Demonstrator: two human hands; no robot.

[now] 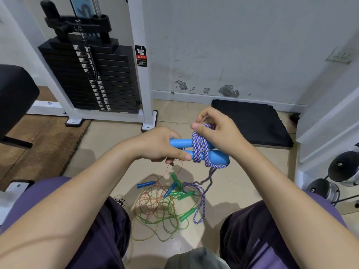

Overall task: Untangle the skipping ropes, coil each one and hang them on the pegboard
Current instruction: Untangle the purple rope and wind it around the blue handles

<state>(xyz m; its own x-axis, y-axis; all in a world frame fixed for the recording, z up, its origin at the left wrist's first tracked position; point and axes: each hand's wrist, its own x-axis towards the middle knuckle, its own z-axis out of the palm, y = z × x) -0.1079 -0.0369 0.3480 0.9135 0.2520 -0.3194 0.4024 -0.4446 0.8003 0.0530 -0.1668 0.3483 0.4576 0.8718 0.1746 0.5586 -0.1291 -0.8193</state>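
Far left: black pad (15, 100), then weight stack (91, 78) inside a white frame (139, 74), set against the wall.

Left of centre: left hand (161, 145), fingers curled round two blue handles (181, 142) held side by side and lying crosswise, thumb tip pressed on the nearer handle just beside the wraps. Far ends of the handles poking out to the right, past the rope.

Centre: purple-white rope (198, 148) wound several turns around both handles, between the two hands. One loop rising from the wraps into the right hand (215, 131), pinched there between thumb and curled fingertips, directly above the handles. Rest of the rope dropping from the right end of the handles to the floor (108, 136), ending in a long loop near the right knee.

Below, on the floor between the knees: tangle (159, 206) of thin orange and green ropes with green handles (186, 195) and a small blue handle (145, 185), touching the purple-white loop.

Right: black mat (252, 125) against the wall, well apart from the tangle; dumbbells (334, 179) at the far edge.
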